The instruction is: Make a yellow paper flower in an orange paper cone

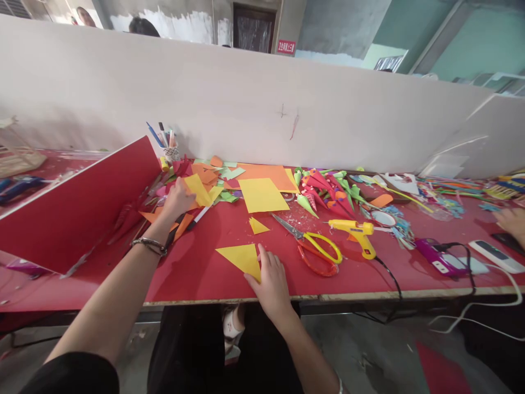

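My left hand (178, 198) reaches into the scrap pile at the back left, its fingers closed on a piece of yellow paper (197, 190). Near the table's front edge, my right hand (271, 282) grips the right side of a yellow paper triangle (240, 257) between thumb and fingers. Just beyond it lie a small yellow paper piece (258, 225) and a larger yellow sheet (263, 195). Scissors (314, 243) with yellow and red handles rest to the right, blades partly apart. A yellow glue gun (356, 234) lies beyond them.
On the left leans a red board (90, 210), beside a pen cup (170, 152). Small paper cones (326, 191) are heaped at the back. A purple power strip (441, 257) and cables lie on the right, near another person's hand (512, 223). A white partition (229, 104) stands behind.
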Available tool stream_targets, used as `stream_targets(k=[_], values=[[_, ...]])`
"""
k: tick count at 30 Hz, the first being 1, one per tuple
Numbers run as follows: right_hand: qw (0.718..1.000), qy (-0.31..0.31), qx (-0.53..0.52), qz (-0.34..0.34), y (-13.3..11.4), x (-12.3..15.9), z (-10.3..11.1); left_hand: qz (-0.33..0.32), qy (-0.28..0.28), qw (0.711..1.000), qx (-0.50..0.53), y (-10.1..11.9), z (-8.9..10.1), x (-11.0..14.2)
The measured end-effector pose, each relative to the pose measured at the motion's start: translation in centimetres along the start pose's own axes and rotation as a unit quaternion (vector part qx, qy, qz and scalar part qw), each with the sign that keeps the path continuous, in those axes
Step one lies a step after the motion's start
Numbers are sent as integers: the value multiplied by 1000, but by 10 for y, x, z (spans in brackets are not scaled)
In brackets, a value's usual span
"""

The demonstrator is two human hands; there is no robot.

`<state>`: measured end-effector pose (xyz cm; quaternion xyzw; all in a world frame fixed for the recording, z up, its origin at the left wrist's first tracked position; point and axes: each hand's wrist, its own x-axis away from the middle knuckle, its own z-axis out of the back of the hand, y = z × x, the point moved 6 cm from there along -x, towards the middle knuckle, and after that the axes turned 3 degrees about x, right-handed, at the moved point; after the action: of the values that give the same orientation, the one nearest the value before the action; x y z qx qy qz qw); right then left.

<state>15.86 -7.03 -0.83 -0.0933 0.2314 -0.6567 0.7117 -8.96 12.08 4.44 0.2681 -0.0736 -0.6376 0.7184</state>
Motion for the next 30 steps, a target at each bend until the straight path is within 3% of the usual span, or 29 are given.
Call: stream_targets(k=[2,5,8,12,16,21,25,30], values=[[1000,7,2,-1,2,-2,1,-30,20,999,4,6,-1,5],[999,31,-9,14,3,-3,5,-135,13,991,-6,29,-5,27],[998,20,-39,37,4,-6,6,-232,-108,965,-47,51,-23,70],[996,7,-74,58,3,-8,5,-259,-207,942,-55,65,-43,136],[994,13,-92,60,4,-8,5,-263,-201,944,5,67,-46,172],[994,-2,-81,74,7,-14,11,-294,-151,944,25,71,-25,188],[986,-30,-123,108,9,-19,20,-369,-169,914,-6,81,-10,203],[975,-73,-154,144,10,-17,25,-456,-202,866,-45,86,-14,223]])
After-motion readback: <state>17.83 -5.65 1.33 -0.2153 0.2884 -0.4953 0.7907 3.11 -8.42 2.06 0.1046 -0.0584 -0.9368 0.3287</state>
